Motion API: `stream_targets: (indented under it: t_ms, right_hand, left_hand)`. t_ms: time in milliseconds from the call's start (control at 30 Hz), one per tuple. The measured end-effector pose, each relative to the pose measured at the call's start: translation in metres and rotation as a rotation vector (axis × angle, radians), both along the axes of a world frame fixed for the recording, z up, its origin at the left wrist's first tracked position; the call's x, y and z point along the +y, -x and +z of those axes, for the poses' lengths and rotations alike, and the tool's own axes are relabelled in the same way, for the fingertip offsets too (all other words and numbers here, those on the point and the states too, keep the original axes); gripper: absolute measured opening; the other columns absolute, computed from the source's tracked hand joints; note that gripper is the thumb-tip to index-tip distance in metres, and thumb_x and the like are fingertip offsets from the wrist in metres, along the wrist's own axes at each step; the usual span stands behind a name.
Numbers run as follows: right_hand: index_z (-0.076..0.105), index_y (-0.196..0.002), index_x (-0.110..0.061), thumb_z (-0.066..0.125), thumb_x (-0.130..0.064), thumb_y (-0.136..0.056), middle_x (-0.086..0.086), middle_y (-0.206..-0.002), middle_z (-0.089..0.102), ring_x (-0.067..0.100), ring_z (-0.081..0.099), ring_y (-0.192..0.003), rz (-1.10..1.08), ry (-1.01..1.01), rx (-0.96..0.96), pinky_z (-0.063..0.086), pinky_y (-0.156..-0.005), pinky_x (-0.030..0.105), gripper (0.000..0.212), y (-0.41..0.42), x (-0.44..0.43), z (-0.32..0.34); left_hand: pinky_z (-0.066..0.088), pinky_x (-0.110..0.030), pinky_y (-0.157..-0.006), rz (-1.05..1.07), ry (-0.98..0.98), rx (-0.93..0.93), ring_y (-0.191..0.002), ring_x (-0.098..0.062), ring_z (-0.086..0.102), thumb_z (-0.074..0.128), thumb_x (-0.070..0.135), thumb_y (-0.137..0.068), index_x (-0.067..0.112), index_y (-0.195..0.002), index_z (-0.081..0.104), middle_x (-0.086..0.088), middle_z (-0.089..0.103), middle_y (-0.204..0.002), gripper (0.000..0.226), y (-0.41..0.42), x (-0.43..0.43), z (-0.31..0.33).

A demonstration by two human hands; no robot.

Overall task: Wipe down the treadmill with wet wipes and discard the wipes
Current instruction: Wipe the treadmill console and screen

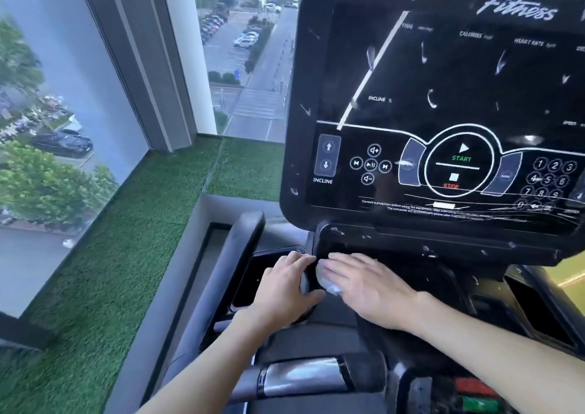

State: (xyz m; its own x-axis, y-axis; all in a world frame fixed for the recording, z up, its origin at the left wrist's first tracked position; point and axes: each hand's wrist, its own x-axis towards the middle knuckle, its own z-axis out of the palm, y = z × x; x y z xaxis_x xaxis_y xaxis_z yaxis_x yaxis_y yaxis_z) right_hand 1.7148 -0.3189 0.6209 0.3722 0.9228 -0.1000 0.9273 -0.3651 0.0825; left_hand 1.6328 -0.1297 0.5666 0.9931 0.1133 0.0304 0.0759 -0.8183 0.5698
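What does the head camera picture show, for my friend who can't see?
A person's right hand presses a crumpled white wet wipe flat onto the black treadmill ledge under its big black touchscreen console. The left hand holds a dark rounded treadmill part beside it.

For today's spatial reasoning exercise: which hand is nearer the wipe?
Right. The right hand lies flat on the wipe; the left hand grips a console ridge just left of it.

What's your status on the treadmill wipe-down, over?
Copy: left grip curled round tray edge, right grip flat, pressing wet wipe below console. White streaks on screen. Nothing in the way.
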Motion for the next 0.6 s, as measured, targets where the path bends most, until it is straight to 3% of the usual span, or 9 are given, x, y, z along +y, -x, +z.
stream_targets:
  t_ms: [133,233,333,500,600]
  right_hand:
    - [0.061,-0.129,-0.017,0.033,-0.027,-0.090,-0.007,-0.137,0.057,0.016,0.052,-0.126,-0.029,-0.048,0.148,0.049,-0.099,0.034,0.048,0.011,0.006,0.002]
    - [0.058,-0.131,-0.021,0.033,-0.030,-0.093,-0.012,-0.140,0.052,0.012,0.046,-0.129,-0.012,-0.053,0.111,0.044,-0.098,0.030,0.046,0.009,0.007,0.002]
    - [0.062,-0.120,-0.020,0.029,-0.029,-0.089,-0.013,-0.136,0.052,0.017,0.048,-0.123,-0.095,-0.020,0.084,0.045,-0.093,0.035,0.046,0.002,-0.002,0.006]
    - [0.051,-0.136,-0.023,0.035,-0.039,-0.092,-0.015,-0.146,0.044,0.013,0.042,-0.129,-0.088,0.028,0.112,0.041,-0.101,0.034,0.049,0.009,0.001,0.007]
    - [0.051,-0.136,-0.027,0.045,-0.039,-0.090,-0.012,-0.147,0.048,0.013,0.047,-0.125,-0.079,0.039,0.097,0.046,-0.095,0.034,0.048,0.005,-0.001,0.007]
  left_hand:
    - [0.045,-0.038,-0.097,0.016,0.028,-0.022,-0.122,-0.011,0.047,0.065,0.056,-0.079,0.029,-0.141,0.047,0.014,0.049,-0.128,0.070,0.001,-0.001,-0.003]
    - [0.043,-0.036,-0.097,0.014,0.012,-0.010,-0.123,-0.010,0.044,0.064,0.056,-0.081,0.031,-0.142,0.044,0.015,0.047,-0.129,0.069,0.001,-0.002,-0.002]
    - [0.040,-0.035,-0.097,0.006,-0.020,0.027,-0.126,-0.011,0.041,0.063,0.055,-0.083,0.031,-0.145,0.039,0.015,0.044,-0.133,0.071,0.002,-0.002,0.000]
    - [0.041,-0.035,-0.096,0.024,-0.048,0.033,-0.125,-0.012,0.042,0.061,0.055,-0.083,0.029,-0.145,0.040,0.013,0.044,-0.131,0.070,0.002,-0.007,0.003]
    - [0.041,-0.034,-0.095,0.027,-0.064,0.023,-0.124,-0.010,0.043,0.059,0.057,-0.084,0.030,-0.145,0.040,0.015,0.045,-0.131,0.069,0.005,-0.008,0.004]
